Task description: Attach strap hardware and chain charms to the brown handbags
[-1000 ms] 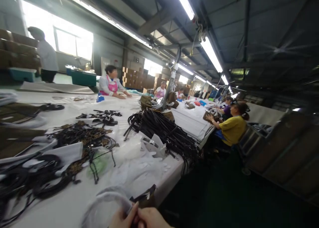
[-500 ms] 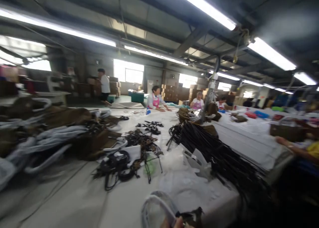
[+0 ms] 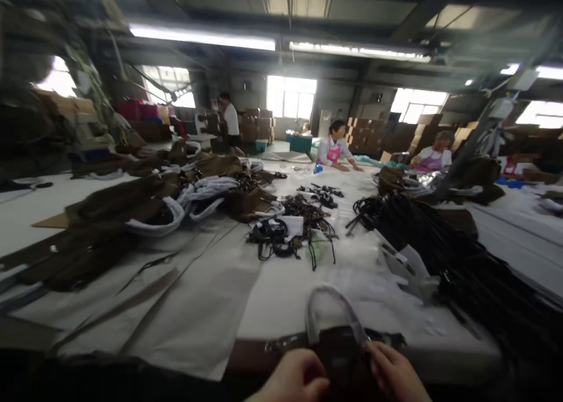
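A dark brown handbag [image 3: 336,361] is at the bottom of the view, by the near edge of the table. Its arched handle [image 3: 328,290] stands up, wrapped in pale plastic. My right hand [image 3: 393,370] is closed with thumb and fingers at the right foot of the handle, gripping the bag there. On the bag's left side is my left hand [image 3: 297,375], its fingers curled in. What those fingers hold, if anything, is hidden. The lower part of the bag is dark and partly covered by my hands.
Brown bags with wrapped handles [image 3: 149,214] are heaped at left. Black straps and small hardware [image 3: 303,214] lie mid-table. A thick bundle of black straps [image 3: 440,255] runs along the right beside white plastic [image 3: 373,290]. Co-workers in pink aprons [image 3: 334,150] are across the table.
The view has swung left and levelled, so the table's things appear further right. The handbag and both my hands now show more fully at the bottom; before, only part of a hand showed.
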`<state>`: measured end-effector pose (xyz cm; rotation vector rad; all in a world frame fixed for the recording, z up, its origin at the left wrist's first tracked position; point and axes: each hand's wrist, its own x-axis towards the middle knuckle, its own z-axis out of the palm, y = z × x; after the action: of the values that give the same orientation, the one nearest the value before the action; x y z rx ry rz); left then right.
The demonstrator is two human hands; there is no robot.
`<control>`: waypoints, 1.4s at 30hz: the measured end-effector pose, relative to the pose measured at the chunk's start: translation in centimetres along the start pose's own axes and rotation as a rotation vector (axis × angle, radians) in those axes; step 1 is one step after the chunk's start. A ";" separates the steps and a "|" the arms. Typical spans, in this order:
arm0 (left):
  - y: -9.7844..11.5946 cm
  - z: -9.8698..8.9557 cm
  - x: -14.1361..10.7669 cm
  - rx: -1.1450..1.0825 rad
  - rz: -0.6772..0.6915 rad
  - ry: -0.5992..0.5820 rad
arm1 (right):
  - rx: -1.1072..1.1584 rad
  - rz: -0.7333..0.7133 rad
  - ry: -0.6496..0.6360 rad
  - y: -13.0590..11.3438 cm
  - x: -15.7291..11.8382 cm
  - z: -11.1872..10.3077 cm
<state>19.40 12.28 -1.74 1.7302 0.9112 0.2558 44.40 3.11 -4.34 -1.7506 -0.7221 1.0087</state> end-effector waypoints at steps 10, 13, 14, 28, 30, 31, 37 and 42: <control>-9.2 -2.2 -4.0 0.522 -0.273 -0.042 | -0.351 -0.054 0.232 -0.1 -0.5 -7.9; -9.9 -1.0 -3.2 0.442 -0.249 -0.007 | -0.410 -0.030 0.200 0.6 -1.1 -9.3; -9.8 -0.7 -2.8 0.383 -0.214 -0.004 | -0.421 -0.022 0.194 0.9 -1.3 -9.6; -8.0 0.5 -2.5 -0.179 0.007 0.239 | -0.039 -0.073 -0.090 2.0 -2.8 -6.5; -5.8 -0.9 -3.9 -0.185 0.063 0.277 | 0.057 -0.023 -0.103 0.8 -2.4 -7.3; -4.6 -1.7 -4.7 -0.165 0.099 0.299 | 0.089 -0.014 -0.092 0.2 -2.1 -7.5; 0.8 -7.6 -7.4 -0.011 0.243 0.561 | 0.092 -0.254 -0.017 -5.3 1.5 -4.0; 1.1 -11.8 -6.2 -0.129 0.206 0.767 | 0.072 -0.373 -0.079 -9.9 4.2 2.5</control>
<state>8.79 16.49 5.22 1.6113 1.2164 1.1442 43.95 11.33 3.05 -1.4507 -1.0067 0.8380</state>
